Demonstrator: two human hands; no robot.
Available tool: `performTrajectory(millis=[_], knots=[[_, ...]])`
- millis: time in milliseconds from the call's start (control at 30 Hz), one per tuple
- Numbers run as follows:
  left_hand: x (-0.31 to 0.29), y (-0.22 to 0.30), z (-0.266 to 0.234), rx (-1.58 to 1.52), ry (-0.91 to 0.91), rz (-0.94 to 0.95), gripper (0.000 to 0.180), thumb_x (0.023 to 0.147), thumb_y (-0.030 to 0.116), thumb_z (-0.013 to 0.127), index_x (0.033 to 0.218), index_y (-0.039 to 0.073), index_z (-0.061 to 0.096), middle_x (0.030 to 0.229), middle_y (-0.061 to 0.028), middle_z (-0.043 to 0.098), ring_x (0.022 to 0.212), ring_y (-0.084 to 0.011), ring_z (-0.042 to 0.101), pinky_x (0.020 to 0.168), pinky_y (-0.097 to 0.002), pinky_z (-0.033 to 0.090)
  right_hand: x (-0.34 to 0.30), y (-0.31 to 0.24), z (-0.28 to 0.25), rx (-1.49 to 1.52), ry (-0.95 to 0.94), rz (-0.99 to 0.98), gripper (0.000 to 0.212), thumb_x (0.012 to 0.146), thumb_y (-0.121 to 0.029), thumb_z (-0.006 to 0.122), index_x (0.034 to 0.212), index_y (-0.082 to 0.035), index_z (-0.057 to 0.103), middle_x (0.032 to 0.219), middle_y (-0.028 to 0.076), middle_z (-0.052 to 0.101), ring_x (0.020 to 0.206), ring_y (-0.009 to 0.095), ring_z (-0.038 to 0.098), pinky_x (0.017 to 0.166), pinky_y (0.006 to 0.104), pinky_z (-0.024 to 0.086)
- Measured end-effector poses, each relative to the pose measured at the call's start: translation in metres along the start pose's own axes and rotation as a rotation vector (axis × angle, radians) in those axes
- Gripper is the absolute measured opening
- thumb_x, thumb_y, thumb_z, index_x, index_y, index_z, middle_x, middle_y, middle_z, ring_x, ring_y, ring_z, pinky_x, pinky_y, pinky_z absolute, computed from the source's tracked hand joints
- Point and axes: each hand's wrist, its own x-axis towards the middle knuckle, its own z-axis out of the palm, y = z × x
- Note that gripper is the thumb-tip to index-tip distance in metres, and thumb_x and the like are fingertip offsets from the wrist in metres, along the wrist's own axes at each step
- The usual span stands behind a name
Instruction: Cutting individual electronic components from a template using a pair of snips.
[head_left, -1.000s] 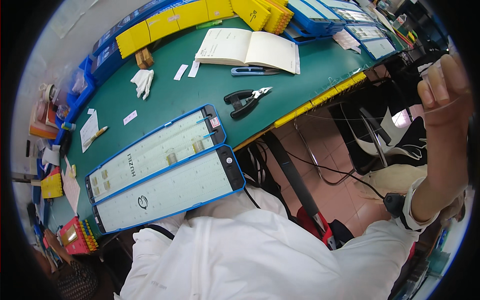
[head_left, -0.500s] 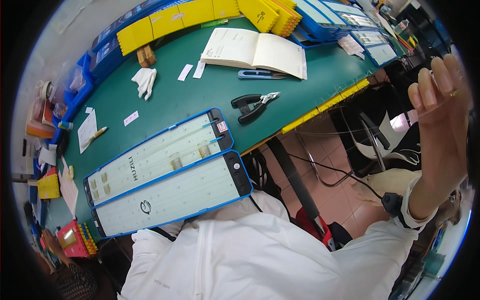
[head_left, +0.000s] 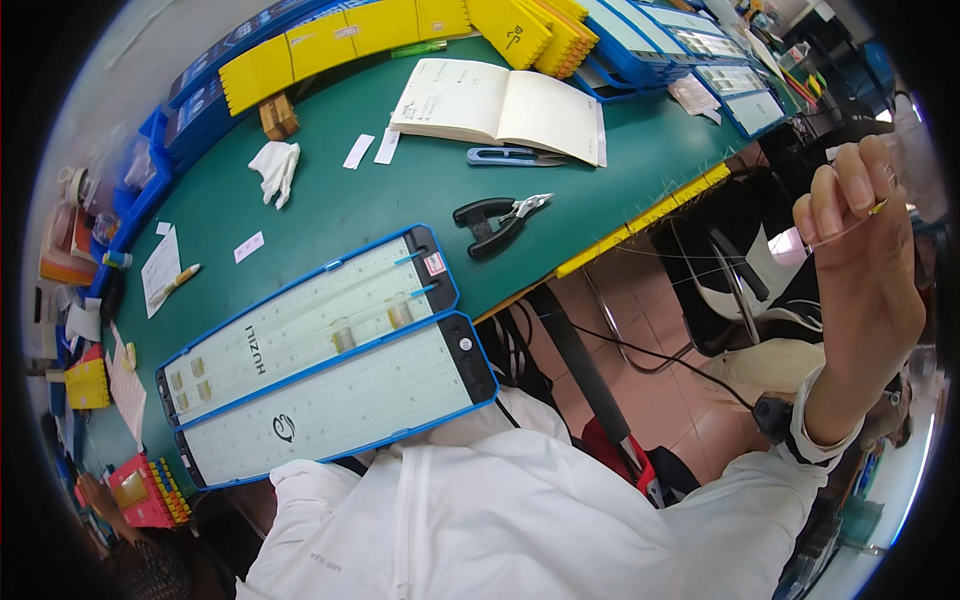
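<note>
My right hand (head_left: 865, 235) is raised at the far right, away from the table, with thumb and fingers pinched together. Between the fingertips is a thin clear line (head_left: 836, 238) with a tiny yellow-green piece (head_left: 878, 208) on it. The line trails leftward and grows too faint to follow. My left hand is out of sight; only its white sleeve (head_left: 310, 485) shows by the case's near edge. At the front of the table lies an opened blue-edged case (head_left: 350, 400) with two pale ruled boards. Small clear spools (head_left: 344, 339) and several smaller pieces sit on its far board.
Black-handled pliers (head_left: 490, 222), blue snips (head_left: 510, 157) and an open notebook (head_left: 455, 100) lie beyond the case. A crumpled white cloth (head_left: 273, 170), paper slips and a pen (head_left: 180, 283) are on the green table (head_left: 340, 215). Yellow boards (head_left: 385, 35) line the back. Another person's hand (head_left: 100, 500) is at lower left.
My right hand has come slightly left and lower, still pinched. The thin line now shows stretching from its fingers. The table scene has shifted slightly left in view.
</note>
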Motion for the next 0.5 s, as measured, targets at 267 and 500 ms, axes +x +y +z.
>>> performTrajectory(millis=[267,500], knots=[[0.014,-0.005,-0.001,0.006,-0.035,0.028,0.030,0.088,0.018,0.055,0.113,0.003,0.060,0.116,-0.0119,0.062,0.121,-0.0278,0.050,0.110,-0.0445,0.023,0.005,-0.009,-0.004,-0.088,0.014,-0.021,0.027,0.097,-0.026,0.049,0.113,-0.007,0.038,0.092,0.002,0.038,0.088,0.012,0.046,0.080,0.0272,0.037],[0.022,-0.006,0.002,0.011,-0.065,0.080,0.029,0.087,0.017,0.055,0.112,0.003,0.062,0.115,-0.0115,0.063,0.121,-0.0276,0.050,0.110,-0.0451,0.023,0.001,-0.011,-0.006,-0.078,0.055,-0.079,0.027,0.095,-0.021,0.048,0.116,-0.006,0.040,0.097,0.004,0.039,0.093,0.013,0.046,0.085,0.0300,0.037]])
